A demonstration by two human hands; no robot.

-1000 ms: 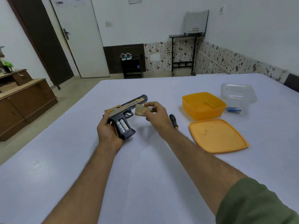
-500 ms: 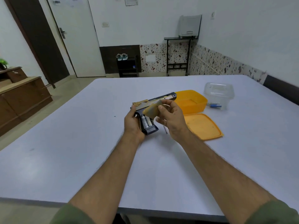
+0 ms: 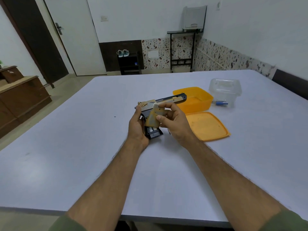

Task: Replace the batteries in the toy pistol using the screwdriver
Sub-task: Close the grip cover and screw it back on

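A black and gold toy pistol (image 3: pixel 168 101) is held over the white table, its barrel pointing right. My left hand (image 3: pixel 137 125) grips it from behind the handle. My right hand (image 3: pixel 175 121) pinches the tan battery cover (image 3: pixel 152 118) against the side of the grip, covering most of the compartment. The ends of two white batteries (image 3: pixel 152 129) show below the cover. The screwdriver is hidden behind my right hand.
An open orange box (image 3: pixel 195 99) sits just behind the pistol's barrel, its orange lid (image 3: pixel 207 125) flat on the table to the right of my right hand. A clear plastic container (image 3: pixel 225 90) stands further right with blue batteries (image 3: pixel 220 103) at its foot.
My right hand has brought the cover from beside the pistol onto the grip, over the batteries. My head has moved, so the pistol sits nearer the orange box in view.
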